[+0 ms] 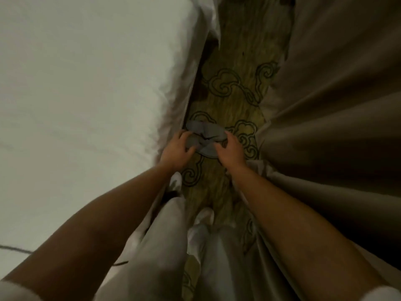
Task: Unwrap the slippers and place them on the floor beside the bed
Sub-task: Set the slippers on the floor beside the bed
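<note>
Grey slippers (204, 137) lie low over the carpet (234, 88), in the narrow strip between the bed (86, 83) on the left and the curtain (325, 105) on the right. They sit just beside the bed's hanging sheet edge. Whether they rest on the carpet or hang a little above it, cannot tell; picture is dim and soft.

Left hand (176, 148) grips the left side of the slippers, fingers curled over the top, thumb at the near edge. Right hand (230, 148) holds the right side, fingers bent round the far rim, thumb pressed on the near part. Both forearms are bare and reach forward and down.

Carpet is yellow-green with dark cloud scrolls. Curtain is tan, in heavy folds reaching the floor. Near the bottom, pale trouser legs (165, 246) and a white shoe tip (205, 215) stand on the carpet.
</note>
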